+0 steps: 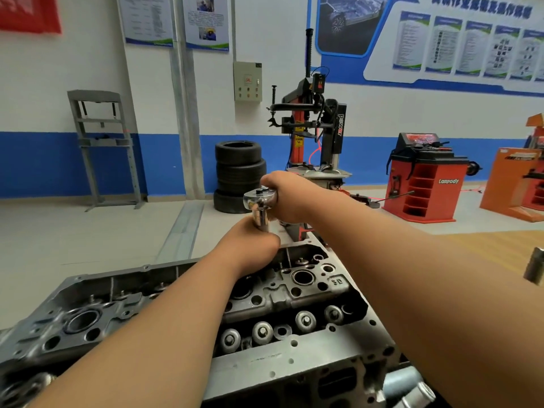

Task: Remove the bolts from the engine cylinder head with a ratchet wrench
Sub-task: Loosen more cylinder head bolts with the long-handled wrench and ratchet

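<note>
The grey cast-metal engine cylinder head lies across the lower half of the frame, from the lower left corner to the centre right, with its open top side up. A row of round silver valve spring caps shows in its near side, at the lower centre.

Above the far end of the cylinder head, in the centre of the frame, the shiny chrome ratchet wrench is held level. The right hand comes in from the right side. Its fingers are curled tightly round the handle just beside the round wrench head, so the handle itself is hidden. A short chrome socket points straight down from the wrench head. The left hand, reaching in from the lower left, has its fingers closed round the lower part of this socket, just over the cylinder head. What the socket sits on is hidden behind this hand.

In the background, on the workshop floor, a stack of black tyres stands at the blue and white wall, left of the hands. Just right of it is a red and black tyre changer machine, and further right a red wheel balancer. A grey steel press frame stands at the left.
</note>
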Motion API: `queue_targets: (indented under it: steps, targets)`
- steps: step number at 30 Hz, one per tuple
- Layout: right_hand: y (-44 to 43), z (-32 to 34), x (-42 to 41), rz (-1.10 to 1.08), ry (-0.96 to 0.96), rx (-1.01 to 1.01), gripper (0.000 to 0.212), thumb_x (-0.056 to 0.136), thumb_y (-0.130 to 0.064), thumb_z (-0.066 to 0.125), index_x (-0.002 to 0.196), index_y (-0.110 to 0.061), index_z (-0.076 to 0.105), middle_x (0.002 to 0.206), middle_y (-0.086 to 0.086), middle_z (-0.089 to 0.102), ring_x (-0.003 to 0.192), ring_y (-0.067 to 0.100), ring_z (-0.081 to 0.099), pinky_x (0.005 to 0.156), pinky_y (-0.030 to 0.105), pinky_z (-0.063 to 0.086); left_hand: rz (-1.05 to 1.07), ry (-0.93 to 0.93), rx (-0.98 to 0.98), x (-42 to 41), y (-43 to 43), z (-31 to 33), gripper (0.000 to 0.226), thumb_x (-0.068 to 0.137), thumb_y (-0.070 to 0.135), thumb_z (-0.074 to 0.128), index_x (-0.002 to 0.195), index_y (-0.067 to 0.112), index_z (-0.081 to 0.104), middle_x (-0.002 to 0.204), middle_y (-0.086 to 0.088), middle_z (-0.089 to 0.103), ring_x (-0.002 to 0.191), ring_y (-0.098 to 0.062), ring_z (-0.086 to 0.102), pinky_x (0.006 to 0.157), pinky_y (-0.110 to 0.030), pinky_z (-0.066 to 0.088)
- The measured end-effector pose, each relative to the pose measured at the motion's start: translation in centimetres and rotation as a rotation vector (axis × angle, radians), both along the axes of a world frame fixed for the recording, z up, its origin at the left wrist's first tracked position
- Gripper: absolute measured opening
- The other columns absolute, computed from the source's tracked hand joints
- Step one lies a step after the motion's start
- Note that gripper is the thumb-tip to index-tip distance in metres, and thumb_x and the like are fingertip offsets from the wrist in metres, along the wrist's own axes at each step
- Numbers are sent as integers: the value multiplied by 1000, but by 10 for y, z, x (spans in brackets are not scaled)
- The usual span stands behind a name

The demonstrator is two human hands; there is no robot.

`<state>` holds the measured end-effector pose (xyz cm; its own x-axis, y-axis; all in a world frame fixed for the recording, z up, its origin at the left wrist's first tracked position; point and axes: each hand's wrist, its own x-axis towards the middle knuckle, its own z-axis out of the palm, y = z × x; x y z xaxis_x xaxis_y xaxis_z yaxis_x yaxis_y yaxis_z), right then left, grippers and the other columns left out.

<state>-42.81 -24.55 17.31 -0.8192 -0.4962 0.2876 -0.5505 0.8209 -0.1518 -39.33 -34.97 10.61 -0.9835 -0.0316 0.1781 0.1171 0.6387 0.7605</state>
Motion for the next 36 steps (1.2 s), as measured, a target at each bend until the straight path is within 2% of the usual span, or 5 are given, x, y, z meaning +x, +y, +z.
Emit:
queue_targets:
  steps: [11, 19, 26, 33, 36]
  targets:
    - [36, -14, 58, -383, 140, 99, 37, 86, -13, 54, 119, -14, 37, 112, 9, 46, 81, 28, 50, 53, 35, 38, 83, 54, -2, 4, 10, 0, 25, 80, 11, 47, 84, 2, 70, 88, -13, 70, 86, -27, 63, 83, -40, 53]
    - [28, -35, 150, -323, 290, 342, 83, 86, -11, 50, 148, -2, -5, 139, 26, 19, 50, 23, 34, 35, 27, 22, 13, 105, -262, 1, 11, -3, 18, 90, 18, 44, 88, 17, 62, 84, -2, 63, 77, -19, 56, 63, -26, 39]
    - [33, -5, 94, -338, 281, 310, 21, 87, -18, 55, 99, -13, 40, 74, 1, 41, 57, 17, 42, 44, 28, 30, 79, 92, -55, 1, 9, -3, 22, 82, 11, 43, 61, 17, 47, 67, -4, 55, 58, -15, 46, 48, -26, 31]
    - [11, 8, 7, -94, 38, 111, 19, 86, -14, 55, 70, -23, 48, 73, -1, 52, 69, 18, 50, 52, 25, 33, 60, 30, 7, -3, 6, -1, 14, 77, 14, 53, 64, 13, 59, 67, -6, 60, 63, -21, 54, 48, -27, 34]
    - [-1, 4, -2, 48, -48, -20, 11, 86, -12, 57, 89, -22, 58, 93, 2, 59, 87, 19, 55, 73, 29, 45, 70, 42, 24, -2, 3, -1, 10, 75, 19, 57, 68, 14, 63, 70, -4, 63, 66, -19, 57, 51, -26, 39]
